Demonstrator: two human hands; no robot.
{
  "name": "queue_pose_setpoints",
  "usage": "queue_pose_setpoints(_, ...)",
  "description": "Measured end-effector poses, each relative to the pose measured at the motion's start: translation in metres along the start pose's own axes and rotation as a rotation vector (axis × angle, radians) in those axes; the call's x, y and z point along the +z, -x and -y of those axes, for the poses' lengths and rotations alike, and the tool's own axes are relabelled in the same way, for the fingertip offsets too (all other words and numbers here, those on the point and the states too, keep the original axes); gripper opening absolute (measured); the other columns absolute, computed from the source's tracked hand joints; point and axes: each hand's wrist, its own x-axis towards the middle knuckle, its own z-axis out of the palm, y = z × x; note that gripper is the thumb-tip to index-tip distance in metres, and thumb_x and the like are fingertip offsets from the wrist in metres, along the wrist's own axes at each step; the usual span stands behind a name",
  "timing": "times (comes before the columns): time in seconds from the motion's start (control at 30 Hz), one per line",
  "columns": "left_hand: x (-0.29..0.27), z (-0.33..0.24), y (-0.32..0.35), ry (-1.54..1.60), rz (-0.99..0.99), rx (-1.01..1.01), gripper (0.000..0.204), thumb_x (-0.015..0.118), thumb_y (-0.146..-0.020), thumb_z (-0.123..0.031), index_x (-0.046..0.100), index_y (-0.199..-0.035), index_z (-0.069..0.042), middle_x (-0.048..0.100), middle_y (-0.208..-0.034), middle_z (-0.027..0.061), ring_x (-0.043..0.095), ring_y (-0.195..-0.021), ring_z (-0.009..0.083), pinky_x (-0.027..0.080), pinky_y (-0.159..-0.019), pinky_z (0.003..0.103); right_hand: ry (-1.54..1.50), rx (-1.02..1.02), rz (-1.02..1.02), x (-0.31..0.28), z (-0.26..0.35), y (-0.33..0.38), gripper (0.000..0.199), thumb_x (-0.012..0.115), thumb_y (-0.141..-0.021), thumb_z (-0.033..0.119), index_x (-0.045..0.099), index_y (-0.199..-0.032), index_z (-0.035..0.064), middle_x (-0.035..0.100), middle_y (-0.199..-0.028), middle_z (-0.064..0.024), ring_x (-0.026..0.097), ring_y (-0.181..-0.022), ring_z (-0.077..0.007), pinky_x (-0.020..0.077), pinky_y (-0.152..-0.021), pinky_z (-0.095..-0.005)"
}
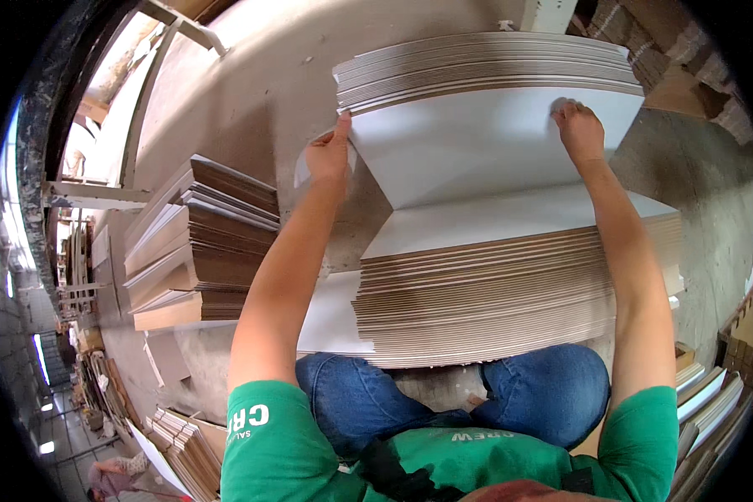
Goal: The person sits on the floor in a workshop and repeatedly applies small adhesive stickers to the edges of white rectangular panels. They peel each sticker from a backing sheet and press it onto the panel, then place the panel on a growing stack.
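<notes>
The floor [251,75] is lying grey and bare under everything. A big stack [510,293] of flat cardboard sheets is sitting on it, right in front of the person's knees. To the left of the big stack, a side stack [205,243] of brown and white boards is leaning a bit.

Just behind the big stack, a bundle [485,100] of white sheets is being held up on its edge, tilted. The left hand [330,151] is gripping the bundle's left edge, thumb up along the side, fingers hidden behind it. The right hand [579,127] is pressing on the bundle near its right edge, fingers curled at the top; I cannot tell how far they are wrapping over.

It looks like the person is lifting or tipping this bundle. The next move is calling for both hands holding tight and even, so no sheets are sliding out.
</notes>
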Motion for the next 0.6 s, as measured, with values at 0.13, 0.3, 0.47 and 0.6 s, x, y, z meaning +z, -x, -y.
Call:
queue_pose_setpoints(0.13,0.001,-0.016,0.014,0.099,0.056,-0.120,0.039,0.065,-0.073,-0.032,0.057,-0.094,0.000,0.056,-0.079,0.0033,0.051,-0.073,0.0152,0.039,-0.069,0.030,-0.593,0.388,0.193,-0.040,-0.011,-0.016,0.019,0.066,-0.075,0.018,0.056,-0.078,0.0016,0.058,-0.070,-0.0068,0.057,-0.064,-0.0181,0.0486,-0.057,-0.0274)
queue_pose_setpoints(0.3,-0.027,-0.004,-0.001,0.125,0.697,0.004,0.049,0.056,-0.073,-0.023,0.047,-0.118,-0.006,0.053,-0.084,0.0018,0.049,-0.079,0.0158,0.035,-0.075,0.029,-1.324,0.490,0.198,-0.098,-0.006,-0.031,0.017,0.065,-0.076,0.011,0.056,-0.087,0.0011,0.057,-0.072,-0.0012,0.054,-0.064,-0.0096,0.0455,-0.056,-0.0235)
queue_pose_setpoints(0.47,-0.015,-0.007,-0.005,0.210,0.114,-0.280,0.037,0.071,-0.066,-0.032,0.062,-0.088,-0.004,0.055,-0.077,0.0006,0.047,-0.074,0.0121,0.035,-0.062,0.028,-0.560,0.152,0.260,-0.041,0.009,-0.023,0.023,0.060,-0.073,0.009,0.052,-0.093,0.0029,0.060,-0.074,-0.0113,0.059,-0.068,-0.0229,0.0486,-0.062,-0.0342)
queue_pose_setpoints(0.6,0.004,-0.009,0.004,0.160,-0.049,-0.114,0.041,0.078,-0.063,-0.036,0.062,-0.074,0.000,0.051,-0.058,0.0003,0.044,-0.055,0.0117,0.032,-0.050,0.023,-0.296,0.035,0.027,-0.007,0.009,-0.007,0.018,0.055,-0.074,0.008,0.048,-0.090,0.0048,0.060,-0.075,-0.0153,0.059,-0.073,-0.0326,0.0486,-0.061,-0.0416)
